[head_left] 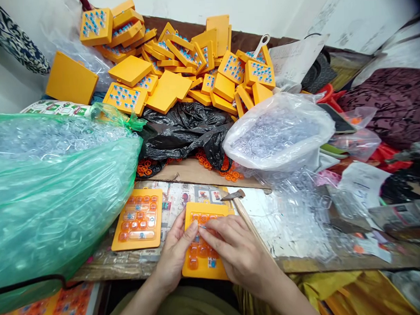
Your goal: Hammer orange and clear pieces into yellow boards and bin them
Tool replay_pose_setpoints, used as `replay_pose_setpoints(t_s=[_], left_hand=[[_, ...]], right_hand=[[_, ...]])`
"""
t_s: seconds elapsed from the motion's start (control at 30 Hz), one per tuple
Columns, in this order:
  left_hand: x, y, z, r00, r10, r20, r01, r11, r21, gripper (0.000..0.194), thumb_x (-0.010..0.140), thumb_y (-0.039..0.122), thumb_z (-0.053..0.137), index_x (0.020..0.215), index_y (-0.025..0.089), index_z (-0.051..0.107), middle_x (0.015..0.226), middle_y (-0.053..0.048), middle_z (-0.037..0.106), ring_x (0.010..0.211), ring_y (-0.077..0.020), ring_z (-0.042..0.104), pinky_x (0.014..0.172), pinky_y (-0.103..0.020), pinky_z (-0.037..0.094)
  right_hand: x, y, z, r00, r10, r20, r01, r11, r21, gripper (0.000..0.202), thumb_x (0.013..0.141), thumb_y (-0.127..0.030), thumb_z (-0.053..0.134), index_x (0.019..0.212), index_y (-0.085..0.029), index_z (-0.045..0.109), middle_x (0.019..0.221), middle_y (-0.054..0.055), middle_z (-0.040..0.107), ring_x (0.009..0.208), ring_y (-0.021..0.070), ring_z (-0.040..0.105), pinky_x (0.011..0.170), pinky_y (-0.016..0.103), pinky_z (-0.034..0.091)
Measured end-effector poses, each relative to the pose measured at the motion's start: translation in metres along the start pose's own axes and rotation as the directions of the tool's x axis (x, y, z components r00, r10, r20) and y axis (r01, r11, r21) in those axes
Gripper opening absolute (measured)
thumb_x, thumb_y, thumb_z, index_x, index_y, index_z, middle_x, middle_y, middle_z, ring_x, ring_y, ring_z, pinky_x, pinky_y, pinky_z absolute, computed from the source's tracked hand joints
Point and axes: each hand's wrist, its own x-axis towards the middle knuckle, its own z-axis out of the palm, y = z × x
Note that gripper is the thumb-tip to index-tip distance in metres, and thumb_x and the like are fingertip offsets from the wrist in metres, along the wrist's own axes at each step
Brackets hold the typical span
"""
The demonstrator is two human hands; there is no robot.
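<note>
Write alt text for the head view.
A left hand holds a yellow panel with orange pieces; the right hand touches it. Another panel and a green bag lie left, a hammer right; yellow cases are heaped behind.

The right grip [242,248] covers much of the right side of the yellow case [203,270], and what it touches there is too small to tell. Left of the left grip [174,255], the picture's edge cuts off the green bag [76,180]; far ahead of the right grip, the faint print on the paper [294,58] is unreadable.
</note>
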Motion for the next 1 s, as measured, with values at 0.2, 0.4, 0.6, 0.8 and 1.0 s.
replay_pose_setpoints(t_s=[0.2, 0.4, 0.6, 0.8, 1.0], left_hand=[[-0.001, 0.001, 0.003, 1.0, 0.026, -0.001, -0.026, 1.0, 0.016, 0.069, 0.078, 0.035, 0.073, 0.139, 0.021, 0.043, 0.124, -0.013, 0.066, 0.113, -0.0303, 0.063, 0.098, -0.042, 0.049], [-0.003, -0.005, 0.0, 0.99, 0.135, -0.035, -0.13, 0.984, 0.125, 0.061, 0.079, 0.035, 0.072, 0.133, 0.02, 0.048, 0.13, -0.012, 0.062, 0.121, -0.0301, 0.057, 0.102, -0.041, 0.047], [-0.002, -0.008, -0.004, 0.986, 0.166, -0.026, -0.159, 0.971, 0.18, 0.061, 0.079, 0.034, 0.072, 0.133, 0.019, 0.046, 0.13, -0.012, 0.062, 0.12, -0.0287, 0.058, 0.104, -0.04, 0.046], [-0.002, -0.004, -0.003, 0.993, 0.117, 0.001, -0.117, 0.989, 0.085, 0.064, 0.077, 0.028, 0.075, 0.133, 0.022, 0.046, 0.122, -0.011, 0.067, 0.112, -0.0286, 0.063, 0.098, -0.04, 0.051], [-0.003, -0.005, -0.003, 0.993, 0.12, -0.018, -0.119, 0.992, 0.046, 0.062, 0.077, 0.024, 0.075, 0.132, 0.021, 0.046, 0.118, -0.01, 0.069, 0.109, -0.0269, 0.065, 0.096, -0.039, 0.052]], right_hand=[[-0.008, 0.001, 0.005, 0.948, 0.226, -0.223, -0.216, 0.974, 0.068, 0.02, 0.083, -0.013, 0.064, 0.098, -0.024, 0.067, 0.093, 0.006, 0.069, 0.094, 0.0242, 0.057, 0.083, 0.043, 0.046], [-0.013, -0.003, 0.032, 0.611, 0.791, -0.025, -0.611, 0.491, 0.621, 0.047, 0.079, -0.039, 0.069, 0.119, -0.024, 0.05, 0.12, 0.013, 0.057, 0.11, 0.0285, 0.06, 0.092, 0.049, 0.05], [-0.009, -0.011, 0.045, 0.539, 0.826, 0.162, -0.481, 0.144, 0.865, 0.06, 0.084, -0.034, 0.067, 0.133, -0.025, 0.035, 0.146, 0.012, 0.041, 0.13, 0.023, 0.048, 0.105, 0.038, 0.043], [-0.001, -0.018, 0.04, 0.529, 0.837, 0.142, -0.411, 0.106, 0.905, 0.059, 0.083, -0.026, 0.068, 0.133, -0.033, 0.038, 0.149, 0.005, 0.038, 0.132, 0.02, 0.045, 0.107, 0.035, 0.041], [-0.005, -0.021, 0.039, 0.523, 0.839, 0.151, -0.405, 0.089, 0.91, 0.057, 0.081, -0.03, 0.069, 0.131, -0.032, 0.042, 0.148, 0.004, 0.039, 0.136, 0.02, 0.04, 0.111, 0.037, 0.037]])
